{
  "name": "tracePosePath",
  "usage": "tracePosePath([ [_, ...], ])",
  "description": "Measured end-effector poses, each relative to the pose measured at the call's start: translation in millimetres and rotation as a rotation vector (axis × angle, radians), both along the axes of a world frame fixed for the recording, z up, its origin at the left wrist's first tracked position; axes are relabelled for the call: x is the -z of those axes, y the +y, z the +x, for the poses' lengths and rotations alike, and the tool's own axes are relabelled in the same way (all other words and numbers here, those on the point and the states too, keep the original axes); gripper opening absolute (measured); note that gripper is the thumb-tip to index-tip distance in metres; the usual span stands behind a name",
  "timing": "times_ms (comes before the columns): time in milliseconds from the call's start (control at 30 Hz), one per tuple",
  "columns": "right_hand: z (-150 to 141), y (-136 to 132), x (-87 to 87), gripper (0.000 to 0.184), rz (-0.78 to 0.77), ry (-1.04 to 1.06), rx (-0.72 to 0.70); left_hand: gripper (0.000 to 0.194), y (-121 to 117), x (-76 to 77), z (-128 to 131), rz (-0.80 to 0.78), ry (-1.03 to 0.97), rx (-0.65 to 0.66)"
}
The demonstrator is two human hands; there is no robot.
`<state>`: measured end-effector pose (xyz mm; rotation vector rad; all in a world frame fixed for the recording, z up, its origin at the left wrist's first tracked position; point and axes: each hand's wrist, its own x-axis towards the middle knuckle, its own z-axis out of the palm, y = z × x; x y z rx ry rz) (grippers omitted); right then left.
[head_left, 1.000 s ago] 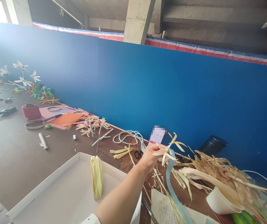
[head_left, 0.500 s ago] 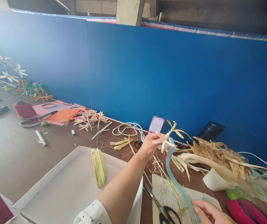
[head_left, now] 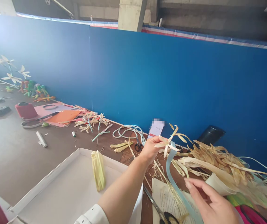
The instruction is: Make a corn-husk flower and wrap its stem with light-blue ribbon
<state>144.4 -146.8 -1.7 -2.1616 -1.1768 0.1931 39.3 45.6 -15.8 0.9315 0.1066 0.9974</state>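
My left hand [head_left: 153, 149] is closed on a flower [head_left: 167, 144] made of pale dried husk strips, near the middle right. Another husk bloom [head_left: 178, 134] sticks up just behind it. From the flower's stem a light blue ribbon-like tape [head_left: 170, 169] hangs in a curve toward the lower right. My right hand [head_left: 214, 200] is beside the tape, thumb and forefinger tips near each other, with no tape seen between them. The tape's lower end runs past the palm, partly hidden. Scissors [head_left: 155, 202] with black handles lie below on a printed sheet [head_left: 162, 189].
A white box lid [head_left: 61, 180] holding a yellowish husk bundle [head_left: 98, 171] lies at left. Dried husks [head_left: 219, 155] and a white cup [head_left: 219, 183] are at right. A phone [head_left: 156, 127] leans against the blue partition [head_left: 128, 77]. Cord [head_left: 128, 127] and finished flowers [head_left: 12, 77] stand farther left.
My right hand has come off the lower part of the tape and moved up and left. My left hand still holds the flower, and the view has shifted slightly.
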Motion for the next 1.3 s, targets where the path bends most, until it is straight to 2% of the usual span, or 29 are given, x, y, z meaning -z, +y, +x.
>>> tracePosePath([
  [67, -6, 17, -14.2, 0.041, 0.117, -0.004, 0.044, 0.025, -1, -0.9, -1, 0.016, 0.003, 0.0],
  [167, -10, 45, -28.3, 0.044, 0.321, 0.096, -0.015, 0.027, -1, -1.9, -2, 0.047, 0.013, 0.007],
  [267, -8, 66, -35.4, 0.049, 0.417, 0.268, -0.1, 0.032, -1, -4.3, -3, 0.067, 0.017, 0.026],
  [367, -6, 78, -37.9, 0.046, 0.388, 0.527, -0.245, 0.039, -1, -9.0, -6, 0.08, 0.041, 0.039],
  [433, -5, 81, -37.3, 0.043, 0.352, 0.645, -0.291, 0.042, -1, -11.4, -7, 0.088, 0.067, 0.029],
  [567, -4, 81, -32.8, 0.04, 0.386, 0.737, -0.209, 0.043, 1, -10.5, -6, 0.089, 0.097, 0.017],
  [667, -4, 82, -30.1, 0.038, 0.467, 0.769, -0.186, 0.041, 2, -8.4, -4, 0.134, 0.117, -0.016],
  [800, -5, 83, -30.5, 0.03, 0.549, 0.88, -0.188, 0.037, 0, -9.5, -4, 0.242, 0.15, -0.098],
  [1100, -1, 83, -33.6, 0.02, 0.52, 1.064, -0.162, 0.019, -7, -15.9, -6, 0.586, 0.284, -0.408],
  [1300, -3, 82, -36.8, 0.017, 0.512, 1.13, -0.173, 0.014, -9, -16.6, -4, 0.72, 0.303, -0.594],
])
